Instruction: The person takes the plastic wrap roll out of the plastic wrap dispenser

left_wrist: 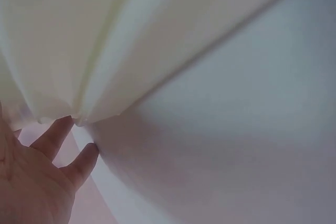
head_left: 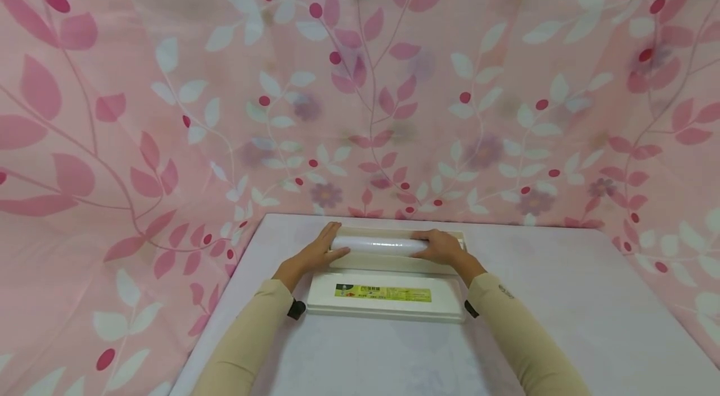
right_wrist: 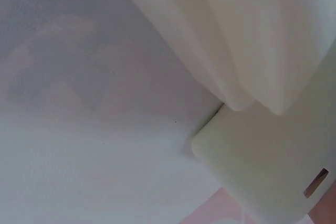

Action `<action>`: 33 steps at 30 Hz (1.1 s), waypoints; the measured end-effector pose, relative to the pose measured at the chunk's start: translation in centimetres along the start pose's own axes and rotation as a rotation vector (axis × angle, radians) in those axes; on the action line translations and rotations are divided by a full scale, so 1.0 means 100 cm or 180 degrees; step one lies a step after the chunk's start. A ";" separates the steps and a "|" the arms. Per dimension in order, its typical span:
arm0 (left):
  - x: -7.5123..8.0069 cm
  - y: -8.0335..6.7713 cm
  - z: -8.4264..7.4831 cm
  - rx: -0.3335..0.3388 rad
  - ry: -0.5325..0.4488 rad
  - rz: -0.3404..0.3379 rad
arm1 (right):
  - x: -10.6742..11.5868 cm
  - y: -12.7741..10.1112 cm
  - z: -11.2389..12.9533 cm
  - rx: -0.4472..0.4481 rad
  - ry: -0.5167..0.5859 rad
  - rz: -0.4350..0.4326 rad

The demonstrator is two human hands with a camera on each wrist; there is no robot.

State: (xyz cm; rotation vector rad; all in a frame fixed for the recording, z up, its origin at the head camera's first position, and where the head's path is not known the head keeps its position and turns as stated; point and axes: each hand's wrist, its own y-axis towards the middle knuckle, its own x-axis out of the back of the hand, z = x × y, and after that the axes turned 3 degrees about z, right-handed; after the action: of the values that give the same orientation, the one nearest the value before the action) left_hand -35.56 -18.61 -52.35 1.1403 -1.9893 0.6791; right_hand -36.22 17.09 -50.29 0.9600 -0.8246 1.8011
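Observation:
A white roll of film (head_left: 379, 245) lies lengthwise in the far half of an open cream plastic box (head_left: 394, 265). The box's near half (head_left: 450, 307) carries a green and yellow label (head_left: 384, 293). My left hand (head_left: 322, 247) holds the roll's left end, thumb in front and fingers over the top. My right hand (head_left: 441, 246) curls over the roll's right end. In the left wrist view, the palm and two fingers of the left hand (left_wrist: 39, 182) sit under the cream box (left_wrist: 131, 35). The right wrist view shows only the box (right_wrist: 262, 40), with no hand in sight.
The box sits near the back edge of a pale lilac table (head_left: 562, 296). A pink leaf-patterned cloth (head_left: 360, 84) hangs behind and drapes down both sides. The table's left edge (head_left: 225, 302) runs close to my left sleeve.

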 end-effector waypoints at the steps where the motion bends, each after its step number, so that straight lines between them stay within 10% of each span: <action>1: 0.001 0.000 0.000 -0.0010 -0.0022 -0.0012 | 0.000 0.000 0.000 -0.0014 0.0002 -0.0005; 33: 0.006 0.004 -0.001 -0.0022 -0.0282 -0.0075 | 0.003 -0.003 -0.002 0.0205 -0.0061 -0.0049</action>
State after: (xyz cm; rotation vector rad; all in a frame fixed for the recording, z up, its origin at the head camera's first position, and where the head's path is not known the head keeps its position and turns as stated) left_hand -36.05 -18.64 -51.84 1.2067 -2.0471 0.6187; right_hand -36.12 17.45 -50.03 1.0238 -0.7730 1.8173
